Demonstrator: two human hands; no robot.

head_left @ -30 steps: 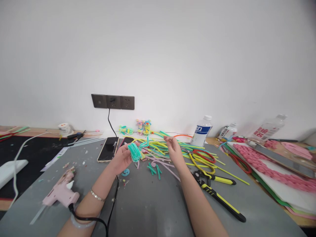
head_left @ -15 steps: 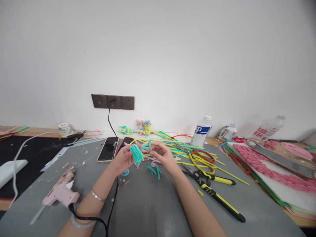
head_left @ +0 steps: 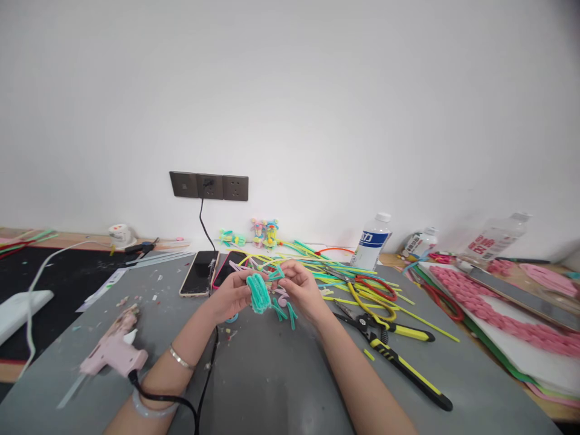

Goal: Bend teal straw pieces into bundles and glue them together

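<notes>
My left hand (head_left: pixel 231 295) is closed round a bundle of teal pipe-cleaner coils (head_left: pixel 258 293), held just above the grey table (head_left: pixel 272 374). My right hand (head_left: pixel 302 290) is close beside it, its fingers pinched on a short teal pipe-cleaner piece (head_left: pixel 276 273) that reaches the top of the bundle. Short teal pieces (head_left: pixel 284 311) and a pale purple curl lie on the table under both hands. A heap of yellow, green and teal pipe cleaners (head_left: pixel 317 269) spreads behind my hands.
A pink glue gun (head_left: pixel 113 350) with a black cord lies at the left front. Two phones (head_left: pixel 199 273) lie near the wall socket (head_left: pixel 208 186). Yellow-and-black pliers (head_left: pixel 399 362) lie to the right, with water bottles (head_left: pixel 372 241) and a board of pink braided pieces (head_left: pixel 498 314) beyond.
My right hand came back from the pipe-cleaner heap to the left, with a teal piece, and met the bundle in my left hand. The bundle shifted slightly right and lower.
</notes>
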